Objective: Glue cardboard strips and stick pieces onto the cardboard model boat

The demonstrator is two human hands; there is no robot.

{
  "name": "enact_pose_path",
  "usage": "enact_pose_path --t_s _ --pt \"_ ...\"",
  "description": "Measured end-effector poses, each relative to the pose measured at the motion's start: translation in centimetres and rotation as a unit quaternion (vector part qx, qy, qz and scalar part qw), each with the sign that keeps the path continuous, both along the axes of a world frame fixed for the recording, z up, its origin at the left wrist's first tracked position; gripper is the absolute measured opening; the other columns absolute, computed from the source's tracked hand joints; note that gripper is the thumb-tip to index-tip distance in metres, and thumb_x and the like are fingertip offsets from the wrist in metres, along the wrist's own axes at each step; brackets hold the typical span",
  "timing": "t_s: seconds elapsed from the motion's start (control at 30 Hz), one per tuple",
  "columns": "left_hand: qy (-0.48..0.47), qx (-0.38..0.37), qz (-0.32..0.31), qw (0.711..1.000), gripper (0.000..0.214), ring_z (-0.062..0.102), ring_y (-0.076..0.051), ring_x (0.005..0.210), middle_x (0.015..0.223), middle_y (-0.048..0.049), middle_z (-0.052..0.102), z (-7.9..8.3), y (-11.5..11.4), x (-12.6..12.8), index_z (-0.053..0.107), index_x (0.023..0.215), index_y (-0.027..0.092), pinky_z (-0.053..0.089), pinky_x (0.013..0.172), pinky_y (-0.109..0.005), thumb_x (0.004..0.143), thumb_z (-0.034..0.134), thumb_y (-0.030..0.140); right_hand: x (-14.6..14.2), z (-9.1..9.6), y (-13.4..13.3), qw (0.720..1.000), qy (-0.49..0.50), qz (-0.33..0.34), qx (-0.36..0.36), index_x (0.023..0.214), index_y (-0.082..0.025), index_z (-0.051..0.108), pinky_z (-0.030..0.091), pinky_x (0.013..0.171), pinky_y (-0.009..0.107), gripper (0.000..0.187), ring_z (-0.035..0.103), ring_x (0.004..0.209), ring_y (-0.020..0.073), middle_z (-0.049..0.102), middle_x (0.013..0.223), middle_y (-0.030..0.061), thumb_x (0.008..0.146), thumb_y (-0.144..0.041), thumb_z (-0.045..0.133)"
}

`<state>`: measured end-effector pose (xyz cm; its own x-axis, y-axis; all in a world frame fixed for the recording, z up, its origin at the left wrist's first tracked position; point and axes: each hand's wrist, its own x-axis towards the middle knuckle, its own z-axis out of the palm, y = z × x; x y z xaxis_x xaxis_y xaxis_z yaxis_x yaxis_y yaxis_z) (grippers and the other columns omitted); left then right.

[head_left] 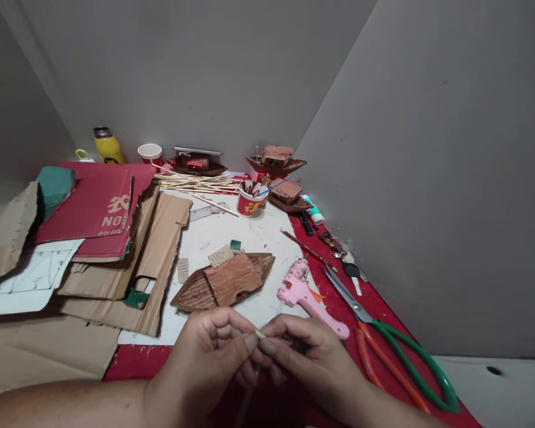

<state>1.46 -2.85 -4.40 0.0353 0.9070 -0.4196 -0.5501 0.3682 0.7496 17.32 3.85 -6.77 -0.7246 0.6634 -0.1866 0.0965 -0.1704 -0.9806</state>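
My left hand and my right hand meet at the front of the table, thumbs and forefingers closed on one small pale piece. It looks like a bit of wood or card; most of it is hidden by the fingertips. Just beyond them lies a brown model boat with a painted cardboard roof. Small cardboard scraps rest beside the boat. To the right of the boat is a pink glue gun on its side, and past it large scissors with red and green handles.
Stacked cardboard sheets cover the left side. At the back are thin wooden sticks, a paint cup, more model boats and a yellow bottle. A paintbrush and keys lie near the right wall.
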Motion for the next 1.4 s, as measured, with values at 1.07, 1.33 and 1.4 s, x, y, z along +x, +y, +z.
enact_pose_path --t_s 1.07,1.33,1.4 --pt "0.023 0.009 -0.079 0.997 0.043 0.053 -0.005 0.037 0.065 0.0000 0.066 -1.7 -0.1 -0.2 0.062 0.081 0.013 0.041 0.038 -0.016 0.068 0.078 0.051 0.0 1.0 0.6 0.999 0.012 -0.043 -0.028 0.077 -0.018 0.056 0.041 0.044 0.018 0.032 0.051 0.045 0.0076 0.057 0.055 -0.0043 0.073 -0.040 0.079" --pt "0.023 0.014 -0.068 0.997 0.043 0.052 -0.006 0.036 0.060 0.0011 0.064 -1.7 -0.3 -0.1 0.058 0.075 0.015 0.038 0.037 -0.016 0.068 0.077 0.053 0.3 0.9 1.0 0.985 0.024 -0.035 0.166 0.086 -0.020 0.077 0.051 0.060 0.024 0.016 0.064 0.066 0.0148 0.070 0.072 0.0047 0.086 -0.032 0.067" --pt "0.022 0.002 -0.058 0.998 0.044 0.052 -0.006 0.036 0.058 0.0010 0.064 -1.5 -0.3 -0.1 0.057 0.070 0.014 0.036 0.037 -0.016 0.066 0.077 0.054 0.3 0.7 1.0 0.982 0.014 -0.048 0.180 0.087 -0.021 0.078 0.050 0.062 0.023 0.015 0.063 0.068 0.0147 0.071 0.073 0.0048 0.086 -0.032 0.067"
